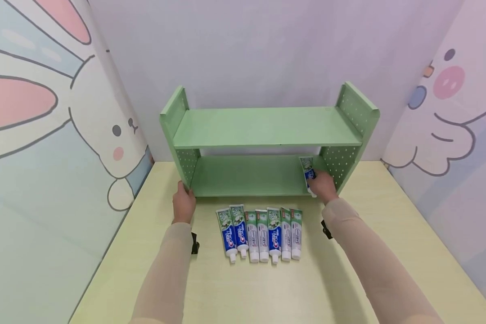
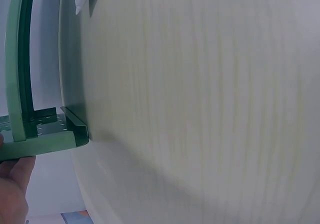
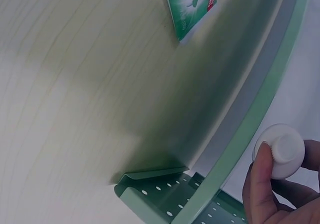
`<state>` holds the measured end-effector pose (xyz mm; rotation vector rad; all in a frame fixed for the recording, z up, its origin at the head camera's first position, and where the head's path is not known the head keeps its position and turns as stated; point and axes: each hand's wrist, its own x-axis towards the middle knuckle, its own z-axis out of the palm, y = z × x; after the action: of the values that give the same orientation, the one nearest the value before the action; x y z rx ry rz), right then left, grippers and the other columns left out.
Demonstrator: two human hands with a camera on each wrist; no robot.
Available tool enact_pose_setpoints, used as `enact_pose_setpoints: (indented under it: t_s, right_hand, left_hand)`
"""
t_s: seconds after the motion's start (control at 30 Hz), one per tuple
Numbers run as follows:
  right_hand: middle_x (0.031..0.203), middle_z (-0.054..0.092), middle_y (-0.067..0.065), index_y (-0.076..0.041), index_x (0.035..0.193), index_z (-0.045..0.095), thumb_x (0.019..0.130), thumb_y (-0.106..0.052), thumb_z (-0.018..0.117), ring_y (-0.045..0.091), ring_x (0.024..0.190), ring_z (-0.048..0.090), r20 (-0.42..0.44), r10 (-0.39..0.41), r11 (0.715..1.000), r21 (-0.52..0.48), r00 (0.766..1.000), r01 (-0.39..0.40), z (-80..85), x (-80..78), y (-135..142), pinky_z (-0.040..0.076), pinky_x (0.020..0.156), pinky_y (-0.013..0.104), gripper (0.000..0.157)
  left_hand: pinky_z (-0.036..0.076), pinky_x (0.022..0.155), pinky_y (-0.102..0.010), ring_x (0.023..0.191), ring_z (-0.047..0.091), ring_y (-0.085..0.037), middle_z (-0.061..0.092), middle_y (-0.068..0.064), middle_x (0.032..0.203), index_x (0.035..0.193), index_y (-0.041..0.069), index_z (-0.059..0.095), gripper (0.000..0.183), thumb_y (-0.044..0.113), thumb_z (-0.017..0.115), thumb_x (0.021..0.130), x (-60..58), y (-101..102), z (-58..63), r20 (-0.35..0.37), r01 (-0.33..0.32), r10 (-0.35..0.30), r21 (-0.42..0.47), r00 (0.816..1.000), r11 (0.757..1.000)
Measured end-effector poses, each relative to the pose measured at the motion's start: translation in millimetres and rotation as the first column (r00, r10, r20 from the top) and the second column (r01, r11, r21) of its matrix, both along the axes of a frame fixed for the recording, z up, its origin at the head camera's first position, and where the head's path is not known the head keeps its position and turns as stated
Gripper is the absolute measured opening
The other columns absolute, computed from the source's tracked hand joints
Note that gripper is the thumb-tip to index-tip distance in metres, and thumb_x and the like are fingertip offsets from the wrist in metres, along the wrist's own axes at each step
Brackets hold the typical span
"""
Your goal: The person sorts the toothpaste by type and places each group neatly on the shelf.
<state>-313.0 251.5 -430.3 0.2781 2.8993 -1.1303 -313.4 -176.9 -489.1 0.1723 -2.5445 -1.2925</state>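
Note:
In the head view, my right hand (image 1: 323, 186) grips a blue-and-green toothpaste tube (image 1: 307, 165) at the right end of the lower level of a green two-level shelf (image 1: 263, 128). The tube's flat end points to the back, and its white cap (image 3: 286, 151) faces the right wrist camera between thumb and fingers. My left hand (image 1: 184, 203) holds the front edge of the shelf's left side panel (image 2: 45, 145) near its foot. Several more toothpaste tubes (image 1: 274, 229), some blue and green, others white and green, lie side by side on the table before the shelf, caps toward me.
The shelf stands on a pale wood-grain table (image 1: 251, 292) against a plain light back wall (image 1: 251, 54). Walls with cartoon animals flank the table on both sides. Perforated side panels (image 1: 340, 162) bound the shelf's levels left and right.

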Motion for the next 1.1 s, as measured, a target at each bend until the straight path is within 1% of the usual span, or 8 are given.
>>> enact_pose_setpoints:
  t_s: [0.13, 0.23, 0.3, 0.37, 0.7, 0.93, 1.03, 1.1]
  right_hand:
    - [0.116, 0.056, 0.03, 0.009, 0.136, 0.045, 0.099, -0.016, 0.048, 0.04, 0.099, 0.058, -0.005, -0.01, 0.998, 0.056, 1.0, 0.01, -0.7, -3.9, -1.0, 0.049, 0.082, 0.049, 0.046]
    - [0.109, 0.057, 0.028, 0.008, 0.122, 0.053, 0.097, -0.016, 0.048, 0.038, 0.093, 0.058, 0.0, -0.026, 0.996, 0.086, 1.0, 0.026, -0.3, -4.8, -0.3, 0.049, 0.077, 0.048, 0.035]
    - [0.104, 0.058, 0.026, 0.006, 0.108, 0.055, 0.097, -0.016, 0.047, 0.037, 0.088, 0.057, -0.003, -0.034, 0.994, 0.101, 0.999, 0.034, 0.0, -5.2, 0.0, 0.049, 0.073, 0.047, 0.026]
    - [0.102, 0.058, 0.025, 0.003, 0.102, 0.054, 0.097, -0.016, 0.046, 0.035, 0.086, 0.057, -0.006, -0.037, 0.993, 0.111, 0.999, 0.037, 0.0, -5.5, 0.2, 0.048, 0.072, 0.046, 0.022]
    - [0.105, 0.058, 0.026, 0.008, 0.124, 0.053, 0.102, -0.02, 0.046, 0.036, 0.088, 0.057, -0.027, -0.037, 0.994, 0.106, 0.999, 0.04, -3.4, -7.1, -0.9, 0.048, 0.076, 0.049, 0.037]
    - [0.105, 0.057, 0.026, 0.009, 0.139, 0.043, 0.103, -0.023, 0.044, 0.035, 0.088, 0.055, -0.055, -0.037, 0.994, 0.104, 0.998, 0.043, -6.4, -5.9, 0.6, 0.046, 0.078, 0.049, 0.048]
    - [0.095, 0.057, 0.023, 0.009, 0.135, 0.048, 0.104, -0.022, 0.043, 0.032, 0.08, 0.054, -0.072, -0.041, 0.994, 0.101, 0.997, 0.048, -7.6, -5.0, 0.4, 0.047, 0.071, 0.046, 0.045]
    - [0.088, 0.056, 0.02, 0.009, 0.123, 0.055, 0.104, -0.022, 0.043, 0.03, 0.075, 0.053, -0.081, -0.045, 0.994, 0.097, 0.996, 0.053, -7.6, -3.9, -0.3, 0.046, 0.066, 0.042, 0.038]
  left_hand:
    - [0.045, 0.093, -0.051, 0.12, 0.052, -0.041, 0.053, -0.031, 0.129, 0.135, -0.002, 0.038, 0.035, 0.005, 0.047, 0.102, -1.2, 0.8, 0.9, 0.003, -0.001, 0.001, -0.004, 1.0, 1.0]
    - [0.045, 0.093, -0.051, 0.12, 0.052, -0.041, 0.053, -0.03, 0.129, 0.134, -0.002, 0.038, 0.034, 0.005, 0.047, 0.102, -1.9, 1.3, 1.3, 0.001, -0.001, 0.001, -0.004, 1.0, 1.0]
    - [0.045, 0.093, -0.051, 0.12, 0.052, -0.041, 0.053, -0.03, 0.129, 0.133, -0.001, 0.039, 0.034, 0.005, 0.047, 0.102, -2.4, 1.1, 1.1, 0.002, -0.003, 0.003, -0.006, 1.0, 1.0]
    - [0.046, 0.092, -0.051, 0.119, 0.053, -0.041, 0.053, -0.03, 0.128, 0.133, -0.001, 0.039, 0.033, 0.006, 0.047, 0.102, -2.6, 0.8, 0.8, 0.003, -0.004, 0.004, -0.01, 1.0, 1.0]
    - [0.047, 0.089, -0.052, 0.117, 0.054, -0.042, 0.054, -0.031, 0.127, 0.132, -0.002, 0.039, 0.032, 0.007, 0.047, 0.102, -3.1, 0.5, 0.0, -0.003, 0.0, 0.0, -0.002, 1.0, 1.0]
    - [0.047, 0.089, -0.052, 0.116, 0.055, -0.042, 0.054, -0.031, 0.127, 0.132, -0.002, 0.039, 0.032, 0.007, 0.046, 0.102, -3.7, -0.3, -1.7, -0.004, 0.005, -0.005, -0.004, 1.0, 1.0]
    - [0.047, 0.089, -0.052, 0.117, 0.054, -0.041, 0.053, -0.031, 0.128, 0.132, -0.002, 0.039, 0.032, 0.007, 0.046, 0.102, -3.3, -1.0, -0.8, -0.003, 0.009, -0.009, -0.002, 1.0, 1.0]
    - [0.047, 0.09, -0.052, 0.117, 0.054, -0.042, 0.053, -0.031, 0.128, 0.133, -0.003, 0.038, 0.032, 0.007, 0.046, 0.102, -3.3, -1.5, 0.0, -0.004, 0.012, -0.012, 0.001, 1.0, 1.0]
